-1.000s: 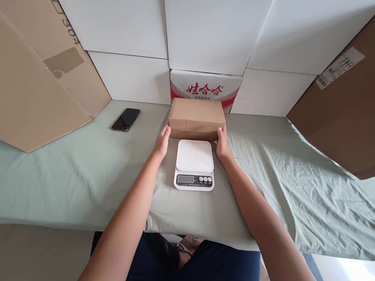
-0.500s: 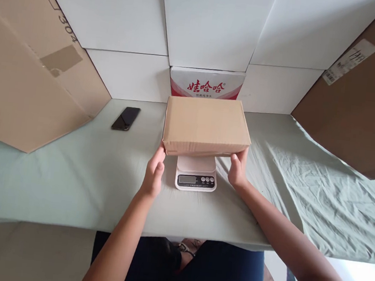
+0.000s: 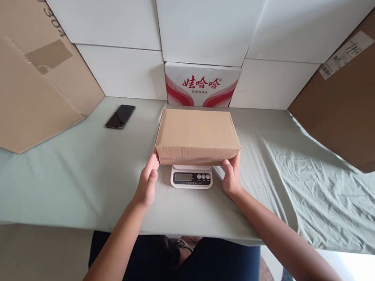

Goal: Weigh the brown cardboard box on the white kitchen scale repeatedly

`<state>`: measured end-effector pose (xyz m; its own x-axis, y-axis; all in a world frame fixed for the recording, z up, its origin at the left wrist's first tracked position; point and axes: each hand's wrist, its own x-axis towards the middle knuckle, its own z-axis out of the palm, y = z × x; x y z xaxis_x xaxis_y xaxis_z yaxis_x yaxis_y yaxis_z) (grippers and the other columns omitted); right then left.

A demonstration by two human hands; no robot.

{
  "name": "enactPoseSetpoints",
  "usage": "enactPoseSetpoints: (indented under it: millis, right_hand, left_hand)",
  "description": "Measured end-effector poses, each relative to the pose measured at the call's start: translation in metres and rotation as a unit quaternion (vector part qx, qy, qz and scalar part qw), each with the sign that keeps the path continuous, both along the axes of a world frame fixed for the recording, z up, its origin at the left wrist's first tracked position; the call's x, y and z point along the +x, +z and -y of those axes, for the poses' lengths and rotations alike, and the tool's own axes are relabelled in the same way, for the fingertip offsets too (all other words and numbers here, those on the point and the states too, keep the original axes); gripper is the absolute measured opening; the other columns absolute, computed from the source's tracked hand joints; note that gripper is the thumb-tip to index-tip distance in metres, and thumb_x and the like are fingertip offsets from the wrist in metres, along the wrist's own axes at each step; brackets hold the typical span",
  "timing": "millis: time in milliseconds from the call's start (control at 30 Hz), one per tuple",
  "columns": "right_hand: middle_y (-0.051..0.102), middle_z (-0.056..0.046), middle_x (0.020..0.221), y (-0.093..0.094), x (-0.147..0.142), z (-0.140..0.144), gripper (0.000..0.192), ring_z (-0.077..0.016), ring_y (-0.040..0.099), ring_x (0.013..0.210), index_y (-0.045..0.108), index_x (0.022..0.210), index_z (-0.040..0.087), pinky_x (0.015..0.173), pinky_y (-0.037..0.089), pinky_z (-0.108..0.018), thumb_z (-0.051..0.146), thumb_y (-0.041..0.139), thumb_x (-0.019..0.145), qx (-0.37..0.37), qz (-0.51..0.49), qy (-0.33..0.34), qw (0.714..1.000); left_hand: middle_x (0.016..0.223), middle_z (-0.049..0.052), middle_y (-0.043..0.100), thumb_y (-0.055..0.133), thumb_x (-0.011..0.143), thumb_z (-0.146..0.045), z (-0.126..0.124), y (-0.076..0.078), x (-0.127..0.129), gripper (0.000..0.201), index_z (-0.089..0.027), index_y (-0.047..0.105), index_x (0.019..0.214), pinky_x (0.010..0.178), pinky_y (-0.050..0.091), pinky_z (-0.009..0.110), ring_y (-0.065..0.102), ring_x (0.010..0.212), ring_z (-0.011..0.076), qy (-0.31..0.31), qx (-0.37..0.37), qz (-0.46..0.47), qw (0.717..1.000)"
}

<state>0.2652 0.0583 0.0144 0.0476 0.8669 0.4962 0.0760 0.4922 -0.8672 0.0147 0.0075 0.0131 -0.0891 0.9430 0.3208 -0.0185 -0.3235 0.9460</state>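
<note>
Both hands are on the brown box: with my left hand I support its near left corner, thumb standing clear, and with my right hand I grasp its near right corner, thumb against the front face. The box sits level above the white scale, covering most of its platform; I cannot tell whether they touch. Only the scale's front, with its display, shows, back from the middle of the near edge of the cloth-covered table. Left of the box, nearer the far edge, lies a black phone. At the far edge, behind the box, stands a red-and-white carton.
</note>
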Motion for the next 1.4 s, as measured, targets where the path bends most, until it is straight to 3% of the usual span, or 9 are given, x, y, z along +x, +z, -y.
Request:
enactPoseSetpoints:
  millis: [333,967,1167,1300,1400]
  right_hand:
    - [0.041,-0.003,0.158,-0.006,0.002,-0.005,0.063,-0.0302,0.030,0.153,0.032,0.151,0.038,0.127,0.026,-0.060,0.057,0.048,0.093,0.021,0.018,-0.004,1.000]
    - [0.043,-0.004,0.156,-0.003,-0.001,-0.003,0.065,-0.0286,0.037,0.149,0.031,0.153,0.036,0.124,0.033,-0.054,0.054,0.049,0.093,0.021,0.009,0.002,1.000]
    - [0.037,-0.002,0.161,-0.005,0.007,-0.007,0.066,-0.0310,0.031,0.152,0.030,0.154,0.039,0.127,0.021,-0.060,0.058,0.048,0.093,0.007,0.005,-0.040,0.999]
    - [0.036,-0.002,0.162,-0.007,0.011,-0.012,0.071,-0.0317,0.030,0.154,0.025,0.156,0.038,0.127,0.021,-0.062,0.061,0.046,0.092,-0.005,-0.020,-0.039,0.999]
    - [0.041,-0.002,0.160,-0.004,0.009,-0.011,0.068,-0.0303,0.030,0.154,0.033,0.153,0.036,0.128,0.023,-0.058,0.059,0.048,0.090,-0.021,-0.038,-0.020,0.999]
  left_hand:
    - [0.159,0.015,0.044,0.045,0.091,-0.070,0.000,-0.001,-0.002,0.078,-0.022,0.043,0.152,0.123,0.030,0.051,0.033,0.152,0.0357,0.003,-0.003,0.001,1.000]
    - [0.160,0.016,0.043,0.046,0.091,-0.069,0.001,-0.001,-0.002,0.079,-0.021,0.041,0.154,0.123,0.031,0.053,0.032,0.152,0.0370,-0.001,0.004,-0.004,1.000]
    - [0.164,0.012,0.038,0.047,0.092,-0.066,0.000,0.000,-0.002,0.075,-0.024,0.040,0.155,0.126,0.027,0.049,0.030,0.154,0.0338,0.010,0.013,0.012,1.000]
    - [0.166,0.010,0.034,0.046,0.093,-0.067,0.000,0.000,-0.003,0.074,-0.027,0.039,0.155,0.127,0.023,0.048,0.028,0.154,0.0329,0.023,0.012,0.026,0.999]
    - [0.166,0.011,0.034,0.048,0.092,-0.065,0.004,-0.005,-0.004,0.077,-0.025,0.037,0.156,0.127,0.023,0.048,0.026,0.155,0.0327,0.011,0.028,0.015,0.999]
